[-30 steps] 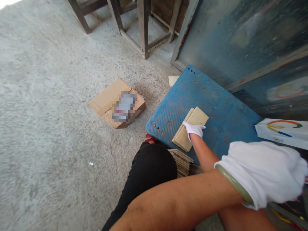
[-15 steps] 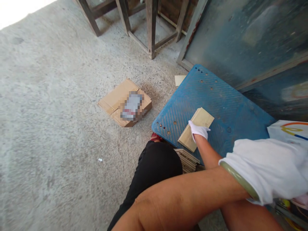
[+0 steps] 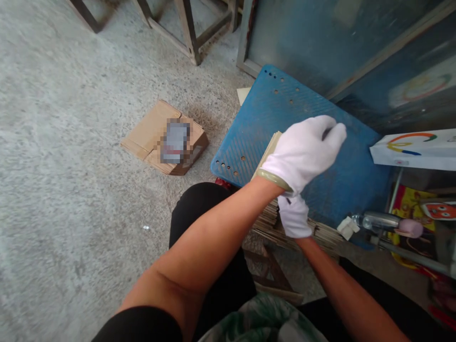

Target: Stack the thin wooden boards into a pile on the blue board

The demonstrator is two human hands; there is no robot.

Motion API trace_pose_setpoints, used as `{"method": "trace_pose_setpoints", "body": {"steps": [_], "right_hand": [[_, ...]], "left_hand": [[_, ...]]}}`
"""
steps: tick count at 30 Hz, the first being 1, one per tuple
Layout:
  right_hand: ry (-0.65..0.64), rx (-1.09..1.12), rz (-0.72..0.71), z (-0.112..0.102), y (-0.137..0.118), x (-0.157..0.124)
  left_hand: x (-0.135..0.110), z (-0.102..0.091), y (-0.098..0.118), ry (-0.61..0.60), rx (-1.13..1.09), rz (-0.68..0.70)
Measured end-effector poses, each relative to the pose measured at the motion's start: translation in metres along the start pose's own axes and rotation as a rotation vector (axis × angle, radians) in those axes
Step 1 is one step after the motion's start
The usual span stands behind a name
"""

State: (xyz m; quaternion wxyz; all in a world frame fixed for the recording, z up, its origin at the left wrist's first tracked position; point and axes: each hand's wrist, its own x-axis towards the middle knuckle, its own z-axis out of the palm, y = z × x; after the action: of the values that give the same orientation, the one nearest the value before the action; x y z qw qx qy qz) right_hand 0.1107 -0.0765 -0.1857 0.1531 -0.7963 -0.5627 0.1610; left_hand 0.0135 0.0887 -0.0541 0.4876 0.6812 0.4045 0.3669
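Both hands wear white gloves. My left hand (image 3: pixel 308 149), with a green bangle at the wrist, reaches across over the blue plastic surface (image 3: pixel 245 128). Its fingers are curled, thumb and finger close together; whatever they may hold is hidden. Partly covered beneath it lies a small stack of flat beige rectangular pieces (image 3: pixel 268 151). My right hand (image 3: pixel 295 219) is lower, behind the left wrist, at a larger pile of similar thin pieces (image 3: pixel 326 235) beside the near edge of the blue surface. The left wrist hides its fingertips.
A flattened cardboard box (image 3: pixel 147 130) with a blurred-out item (image 3: pixel 175 141) on it lies on the concrete floor. Wooden stool legs (image 3: pixel 190 33) and a framed glass panel (image 3: pixel 302 42) stand behind. At right are a white printed box (image 3: pixel 415 149) and a clear bottle (image 3: pixel 379 221).
My left hand has moved leftward from the right side to above the small stack. My right hand has drawn back from that stack to the pile at the near edge. The view has shifted.
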Motion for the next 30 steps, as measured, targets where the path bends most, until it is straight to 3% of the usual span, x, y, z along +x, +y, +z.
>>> {"method": "trace_pose_setpoints", "body": {"steps": [5,8,15,30], "right_hand": [[-0.068,-0.097,-0.262,0.017,0.020,-0.101],[-0.129,-0.187,-0.305,0.031,0.026,-0.133],[-0.132,-0.321,-0.322,0.043,0.028,-0.133],[-0.131,-0.329,-0.354,0.035,0.019,-0.130]], "left_hand": [[0.000,0.002,-0.006,0.039,0.052,0.005],[0.000,0.006,-0.005,0.012,0.114,-0.010],[-0.003,0.016,-0.007,-0.057,0.177,-0.015],[-0.010,0.020,-0.008,-0.172,0.233,-0.044]]}}
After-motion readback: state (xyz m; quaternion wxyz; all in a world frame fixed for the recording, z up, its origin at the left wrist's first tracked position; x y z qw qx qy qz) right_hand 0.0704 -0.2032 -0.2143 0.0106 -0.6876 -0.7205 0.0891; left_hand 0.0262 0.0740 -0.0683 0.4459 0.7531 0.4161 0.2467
